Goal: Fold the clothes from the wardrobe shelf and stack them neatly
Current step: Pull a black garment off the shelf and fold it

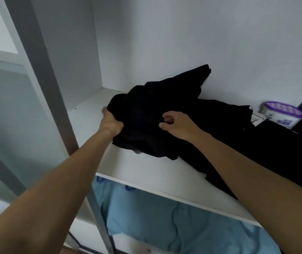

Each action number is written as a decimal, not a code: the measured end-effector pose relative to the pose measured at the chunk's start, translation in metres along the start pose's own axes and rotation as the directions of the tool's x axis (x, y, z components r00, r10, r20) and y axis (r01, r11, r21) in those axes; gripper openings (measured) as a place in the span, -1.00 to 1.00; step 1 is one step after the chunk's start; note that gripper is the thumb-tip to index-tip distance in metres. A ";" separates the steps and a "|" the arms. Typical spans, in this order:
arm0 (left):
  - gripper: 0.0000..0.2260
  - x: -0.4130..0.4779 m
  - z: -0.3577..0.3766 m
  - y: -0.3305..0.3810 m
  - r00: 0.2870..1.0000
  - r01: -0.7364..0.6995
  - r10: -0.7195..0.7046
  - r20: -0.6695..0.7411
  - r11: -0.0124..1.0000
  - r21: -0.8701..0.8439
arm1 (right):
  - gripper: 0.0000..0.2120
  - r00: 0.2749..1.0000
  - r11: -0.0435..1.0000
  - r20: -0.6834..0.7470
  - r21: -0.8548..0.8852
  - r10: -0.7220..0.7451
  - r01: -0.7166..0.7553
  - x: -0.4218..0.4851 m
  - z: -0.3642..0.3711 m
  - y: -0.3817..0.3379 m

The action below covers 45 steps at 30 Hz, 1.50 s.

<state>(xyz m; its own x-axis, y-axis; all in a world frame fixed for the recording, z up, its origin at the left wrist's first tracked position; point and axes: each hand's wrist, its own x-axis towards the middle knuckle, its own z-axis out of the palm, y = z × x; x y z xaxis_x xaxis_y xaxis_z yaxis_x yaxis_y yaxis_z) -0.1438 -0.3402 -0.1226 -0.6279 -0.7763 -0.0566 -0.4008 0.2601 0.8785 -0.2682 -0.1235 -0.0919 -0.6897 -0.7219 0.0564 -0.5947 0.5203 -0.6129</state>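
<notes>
position: both my bare forearms reach into the wardrobe, over the white shelf [137,173].

item 1, black bundle [146,107]: a crumpled heap of black cloth lying on the shelf, left of centre. its far end rides up against the back wall [201,33]. its near edge stops short of the shelf's front edge.

left hand [112,123]: it grasps the left edge of the black bundle. the fingers are curled into the cloth and hidden by it. the thumb lies along the outside edge.

right hand [178,125]: it sits on top of the black bundle, toward its right side. the fingers are curled inward with the thumb tip close to them. i cannot tell whether a fold of cloth is pinched between them or the hand is simply clenched, because the cloth is too dark to read.

item 2, second black garment [267,143]: it lies flatter on the shelf, to the right of the bundle and touching it. it passes partly under my right forearm and runs out to the right edge of view. a white label [256,119] shows on it.

other items: a white tub [282,116] with a purple perforated lid stands at the back right of the shelf, just beside the label. blue cloth [165,226] lies in the compartment below the shelf.
</notes>
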 end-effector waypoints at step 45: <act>-0.13 -0.353 -0.043 -0.115 0.793 0.519 -0.118 0.598 0.645 -0.561 | -0.46 0.932 0.041 0.217 0.970 0.291 -0.238 -0.311 0.082 -0.053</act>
<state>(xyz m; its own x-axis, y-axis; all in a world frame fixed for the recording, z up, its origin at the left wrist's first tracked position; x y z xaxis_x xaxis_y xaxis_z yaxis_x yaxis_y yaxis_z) 0.1522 -0.1203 -0.1830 -0.8495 -0.3030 -0.4319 -0.2096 -0.5574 0.8033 0.0114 0.0362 -0.1415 -0.7261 -0.6205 -0.2963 0.5408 -0.2491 -0.8034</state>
